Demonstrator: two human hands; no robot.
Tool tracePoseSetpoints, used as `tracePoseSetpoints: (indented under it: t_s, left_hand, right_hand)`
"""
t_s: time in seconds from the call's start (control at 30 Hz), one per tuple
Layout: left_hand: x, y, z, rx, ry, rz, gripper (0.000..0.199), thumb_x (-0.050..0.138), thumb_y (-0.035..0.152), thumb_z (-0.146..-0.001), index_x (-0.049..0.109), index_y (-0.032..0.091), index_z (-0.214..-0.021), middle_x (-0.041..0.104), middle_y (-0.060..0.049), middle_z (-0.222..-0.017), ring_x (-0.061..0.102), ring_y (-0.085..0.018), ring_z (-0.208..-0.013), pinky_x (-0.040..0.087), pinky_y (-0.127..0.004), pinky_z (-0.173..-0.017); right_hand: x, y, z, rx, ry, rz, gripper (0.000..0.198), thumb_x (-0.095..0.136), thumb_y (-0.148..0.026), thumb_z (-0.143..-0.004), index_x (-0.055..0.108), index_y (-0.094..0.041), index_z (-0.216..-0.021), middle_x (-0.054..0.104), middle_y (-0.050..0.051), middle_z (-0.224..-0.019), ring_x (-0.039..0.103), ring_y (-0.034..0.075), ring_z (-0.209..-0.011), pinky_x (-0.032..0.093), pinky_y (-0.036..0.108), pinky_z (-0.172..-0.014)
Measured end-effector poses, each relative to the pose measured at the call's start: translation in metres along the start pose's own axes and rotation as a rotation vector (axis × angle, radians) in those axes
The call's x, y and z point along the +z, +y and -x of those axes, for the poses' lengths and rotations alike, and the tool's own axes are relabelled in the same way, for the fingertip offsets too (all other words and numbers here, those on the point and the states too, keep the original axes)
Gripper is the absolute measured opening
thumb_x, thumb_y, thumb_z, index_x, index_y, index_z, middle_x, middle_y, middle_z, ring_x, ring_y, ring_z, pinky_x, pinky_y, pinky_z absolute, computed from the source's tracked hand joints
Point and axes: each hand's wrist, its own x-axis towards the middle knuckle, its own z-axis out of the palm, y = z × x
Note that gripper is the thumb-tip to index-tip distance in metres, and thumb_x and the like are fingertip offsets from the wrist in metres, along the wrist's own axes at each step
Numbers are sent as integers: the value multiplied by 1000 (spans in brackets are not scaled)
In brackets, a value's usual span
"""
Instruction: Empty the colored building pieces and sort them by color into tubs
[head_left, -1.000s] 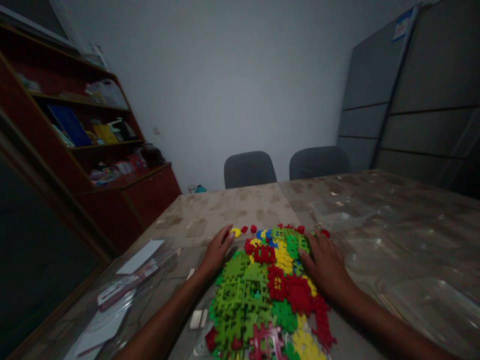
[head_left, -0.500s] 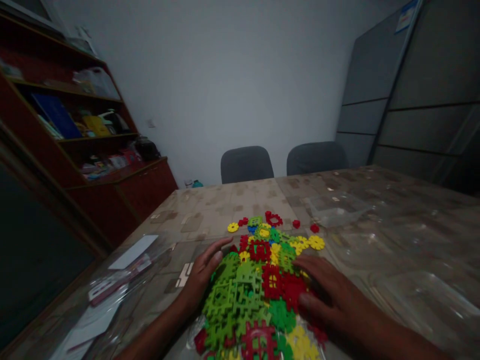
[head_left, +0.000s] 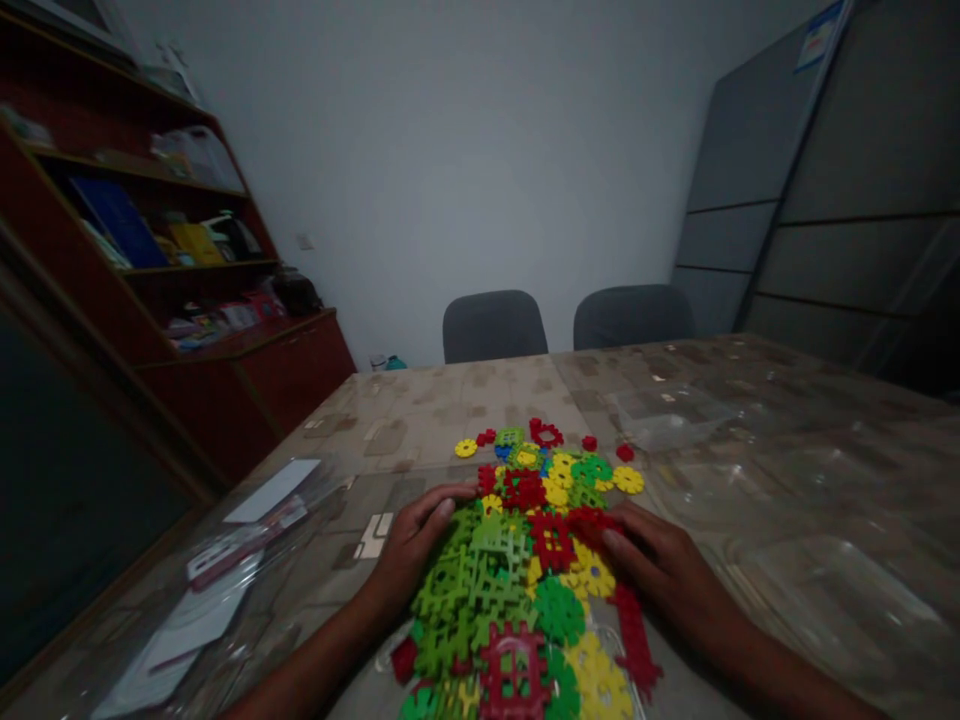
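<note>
Head view: pile of plastic pieces [head_left: 499, 568] sits at the near middle of the table [head_left: 420, 410], between the hands. Left hand [head_left: 412, 540] along the pile's left side, fingers together, thumb slightly apart, nothing seen gripped. Right hand [head_left: 664, 555] at the right side, thumb and fingers seemingly clamped on a tilted red piece [head_left: 589, 522]. Step looks like shifting pieces by hand; next move calls for a sure pinch so neighbours don't drag along. Right fingertips partly hidden, lower pieces buried, near end cut off, clear packaging [head_left: 847, 590] at right hard to make out.
</note>
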Motion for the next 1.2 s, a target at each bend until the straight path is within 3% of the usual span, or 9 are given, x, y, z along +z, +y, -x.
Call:
tracePoseSetpoints:
  t_s: [0.3,0.57,0.73,0.9,1.2]
  left_hand:
    - [1,-2,-1,-3,34,-44,31,48,39,-92,73,22,-102,72,-8,-119,62,-27,-114,43,-41,-102]
    - [0,-7,-3,-33,37,-96,35,45,41,-94,72,21,-103,72,-9,-117,63,-28,-113,43,-42,-101]
    - [0,-7,-3,-37,24,-107,34,47,42,-93,72,22,-104,73,-8,-114,63,-28,-110,44,-40,-99]
    - [0,-9,-4,-39,17,-131,32,48,40,-93,72,23,-104,73,-6,-115,64,-27,-110,46,-38,-98]
    - [-1,-9,-4,-35,20,-150,32,47,39,-93,72,22,-105,73,-7,-115,64,-27,-110,46,-38,-97]
  right_hand:
    - [1,0,9,116,118,-78,27,56,-44,-87,54,-22,-71,54,-2,-67,51,17,-63,41,28,-57]
    - [-23,-10,11,147,264,-121,31,51,-46,-91,66,-21,-103,71,4,-92,64,21,-80,48,31,-69]
    - [-17,-13,18,152,62,-162,33,49,-42,-93,65,-21,-113,72,5,-99,66,23,-88,51,34,-76]
    - [-11,-20,25,108,-54,-106,35,49,-39,-95,63,-24,-123,72,8,-108,67,24,-94,53,38,-82]
    - [-1,-24,34,-185,-187,365,44,50,-35,-93,54,-19,-134,62,15,-129,58,28,-116,49,42,-96]
